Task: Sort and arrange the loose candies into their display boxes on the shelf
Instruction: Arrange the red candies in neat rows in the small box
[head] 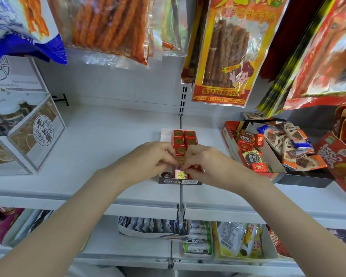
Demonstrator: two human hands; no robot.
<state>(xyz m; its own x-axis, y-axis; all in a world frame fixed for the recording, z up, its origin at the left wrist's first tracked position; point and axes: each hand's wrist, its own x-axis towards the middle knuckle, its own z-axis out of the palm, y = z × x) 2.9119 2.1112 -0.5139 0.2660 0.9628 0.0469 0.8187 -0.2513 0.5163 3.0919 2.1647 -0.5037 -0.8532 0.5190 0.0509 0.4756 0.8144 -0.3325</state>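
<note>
A small display box stands on the white shelf at the centre, filled at its far end with two rows of red square candies. My left hand and my right hand meet over the near end of the box. Their fingertips pinch a candy there; I cannot tell its colour under the fingers. Just below the fingers lies a pink-gold wrapped candy, with a dark round one beside it. To the right, a red open box holds mixed loose candies and chocolate bars.
A grey-white carton of jars stands at the left of the shelf. Snack bags hang above, low over the shelf's back. A red carton leans at the far right. The lower shelf holds packets.
</note>
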